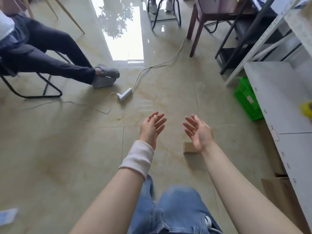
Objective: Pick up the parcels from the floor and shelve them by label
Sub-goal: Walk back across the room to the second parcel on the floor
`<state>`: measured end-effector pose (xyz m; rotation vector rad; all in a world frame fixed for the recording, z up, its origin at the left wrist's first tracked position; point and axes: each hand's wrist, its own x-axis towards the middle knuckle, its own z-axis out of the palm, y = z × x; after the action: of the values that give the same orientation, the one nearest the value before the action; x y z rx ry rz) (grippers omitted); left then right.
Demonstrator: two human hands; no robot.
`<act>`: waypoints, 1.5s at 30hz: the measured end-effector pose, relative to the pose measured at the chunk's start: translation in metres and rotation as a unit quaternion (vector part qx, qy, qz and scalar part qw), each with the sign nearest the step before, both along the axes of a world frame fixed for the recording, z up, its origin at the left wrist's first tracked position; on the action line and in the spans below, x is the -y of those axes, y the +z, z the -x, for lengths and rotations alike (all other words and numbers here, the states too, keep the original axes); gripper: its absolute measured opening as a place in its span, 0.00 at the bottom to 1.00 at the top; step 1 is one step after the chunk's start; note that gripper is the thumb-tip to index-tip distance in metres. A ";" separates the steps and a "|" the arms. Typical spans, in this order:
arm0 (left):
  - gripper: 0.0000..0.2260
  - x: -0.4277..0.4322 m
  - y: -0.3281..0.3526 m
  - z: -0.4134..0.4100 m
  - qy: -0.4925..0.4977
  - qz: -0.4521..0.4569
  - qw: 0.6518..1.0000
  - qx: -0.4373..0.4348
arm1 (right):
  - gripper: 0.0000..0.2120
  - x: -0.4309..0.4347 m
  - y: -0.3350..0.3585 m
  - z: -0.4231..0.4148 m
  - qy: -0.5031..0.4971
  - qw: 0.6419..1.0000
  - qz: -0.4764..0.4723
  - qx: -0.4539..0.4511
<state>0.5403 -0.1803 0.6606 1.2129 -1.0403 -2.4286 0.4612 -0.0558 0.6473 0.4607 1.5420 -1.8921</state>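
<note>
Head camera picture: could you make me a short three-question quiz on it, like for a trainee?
1. True or false: both hands hold a parcel.
2. Which lies on the floor partly hidden behind the right hand? A) brown box B) green basket C) power strip
3. Fill in: the green basket sits under the ____ at the right.

Key
1. False: left hand and right hand are open and empty.
2. A: the brown box; the power strip lies farther off, near the seated person's shoes.
3. Shelf.
</note>
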 end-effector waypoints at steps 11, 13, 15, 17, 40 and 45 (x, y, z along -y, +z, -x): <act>0.10 0.098 -0.012 0.220 -0.164 -0.004 0.986 -0.013 | 0.08 0.077 -0.006 0.163 -0.182 0.983 -0.005 0.009; 0.13 0.104 -0.012 0.268 -0.192 0.008 0.981 -0.019 | 0.09 0.078 -0.010 0.205 -0.217 0.976 0.007 0.005; 0.15 0.105 -0.010 0.317 -0.221 0.019 0.975 -0.012 | 0.10 0.079 -0.009 0.248 -0.244 0.970 0.015 0.006; 0.16 0.103 -0.007 0.363 -0.250 0.022 0.968 -0.002 | 0.08 0.079 -0.004 0.286 -0.269 0.963 0.020 0.006; 0.09 -0.023 0.001 0.731 -0.720 -0.010 0.694 -0.010 | 0.11 0.049 0.014 0.529 -0.759 0.649 0.042 -0.023; 0.09 -0.066 -0.004 0.703 -0.814 -0.025 0.580 0.014 | 0.12 0.044 0.015 0.497 -0.837 0.547 0.017 -0.013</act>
<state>-0.1630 -0.1147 0.6566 -0.1958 -3.0089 -3.3226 -0.0362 -0.1001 0.6622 2.5601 0.7439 -3.0273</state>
